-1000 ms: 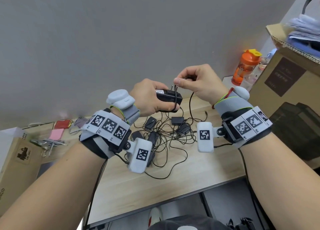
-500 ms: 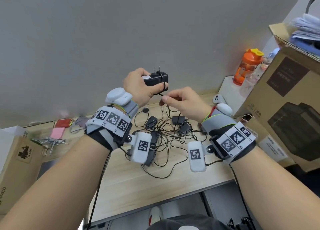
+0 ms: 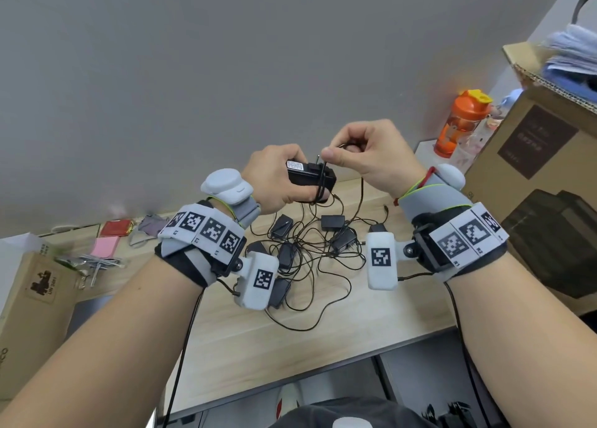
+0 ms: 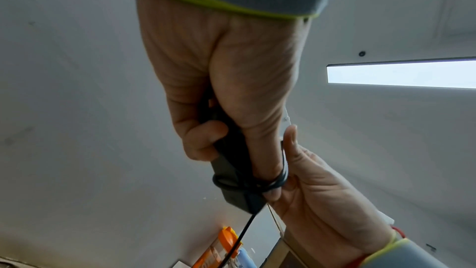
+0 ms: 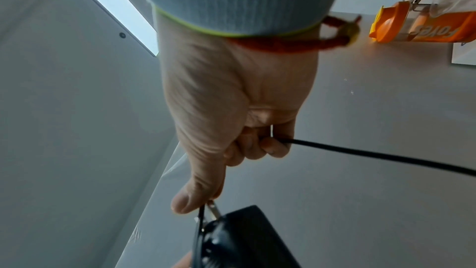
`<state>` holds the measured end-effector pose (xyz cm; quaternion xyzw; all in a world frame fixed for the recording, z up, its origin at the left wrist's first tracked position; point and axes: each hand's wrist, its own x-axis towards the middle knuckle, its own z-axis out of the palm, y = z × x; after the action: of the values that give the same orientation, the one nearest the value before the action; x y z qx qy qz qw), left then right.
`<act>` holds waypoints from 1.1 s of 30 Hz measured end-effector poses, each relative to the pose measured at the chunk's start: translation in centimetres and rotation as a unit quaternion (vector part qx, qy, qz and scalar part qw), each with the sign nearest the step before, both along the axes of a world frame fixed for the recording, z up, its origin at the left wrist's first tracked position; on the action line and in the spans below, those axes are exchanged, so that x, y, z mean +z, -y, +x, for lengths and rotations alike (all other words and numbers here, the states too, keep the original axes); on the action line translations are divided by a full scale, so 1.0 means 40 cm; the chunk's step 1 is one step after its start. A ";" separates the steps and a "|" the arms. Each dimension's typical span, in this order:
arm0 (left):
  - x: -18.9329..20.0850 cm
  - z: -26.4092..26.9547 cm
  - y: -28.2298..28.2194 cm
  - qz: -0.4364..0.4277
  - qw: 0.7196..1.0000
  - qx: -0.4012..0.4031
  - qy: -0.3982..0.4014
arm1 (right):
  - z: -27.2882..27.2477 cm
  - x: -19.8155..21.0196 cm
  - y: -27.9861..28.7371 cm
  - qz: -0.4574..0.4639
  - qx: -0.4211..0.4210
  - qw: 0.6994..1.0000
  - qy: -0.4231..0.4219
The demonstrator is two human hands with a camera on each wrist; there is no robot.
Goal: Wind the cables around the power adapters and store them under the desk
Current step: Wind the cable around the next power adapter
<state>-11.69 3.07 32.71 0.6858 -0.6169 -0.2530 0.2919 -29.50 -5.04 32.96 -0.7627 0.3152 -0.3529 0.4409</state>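
My left hand (image 3: 274, 177) grips a black power adapter (image 3: 310, 177) in the air above the desk, its plug prongs pointing up. Loops of its thin black cable (image 4: 257, 182) circle the adapter's end and my left thumb. My right hand (image 3: 361, 156) pinches that cable (image 5: 360, 152) between thumb and forefinger right above the adapter (image 5: 239, 237); the free length hangs down to the desk. Several more black adapters (image 3: 332, 221) lie on the wooden desk (image 3: 252, 347) in a tangle of cables (image 3: 310, 266).
An orange bottle (image 3: 462, 120) stands at the back right beside large cardboard boxes (image 3: 533, 156). A smaller box (image 3: 29, 292), pink notes (image 3: 105, 246) and metal clips (image 3: 90, 263) sit at the left. The desk's front edge is near my body.
My left hand has lowered the adapter and turned it. My right hand has risen from below the adapter to above it, carrying the cable over the top.
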 end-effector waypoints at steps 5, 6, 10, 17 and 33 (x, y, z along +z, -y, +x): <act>0.008 -0.007 -0.002 -0.010 0.998 -0.042 -0.048 | -0.009 -0.015 0.023 0.011 -0.007 1.000 0.016; 0.007 -0.010 -0.001 -0.013 0.997 -0.044 -0.062 | -0.008 -0.025 0.027 0.012 -0.005 1.000 0.012; 0.009 -0.023 0.003 -0.031 0.987 -0.042 -0.152 | 0.004 -0.069 0.025 0.052 0.000 0.999 -0.005; 0.013 -0.015 0.034 -0.093 0.965 0.065 -0.237 | 0.017 -0.107 -0.023 0.056 0.054 0.991 -0.110; -0.011 -0.001 0.030 0.014 0.999 0.027 -0.029 | -0.022 -0.006 0.024 0.003 -0.008 1.000 -0.030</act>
<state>-11.74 1.85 32.26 0.6987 -0.5856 -0.2737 0.3067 -30.37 -6.01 32.71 -0.7690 0.3352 -0.3328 0.4308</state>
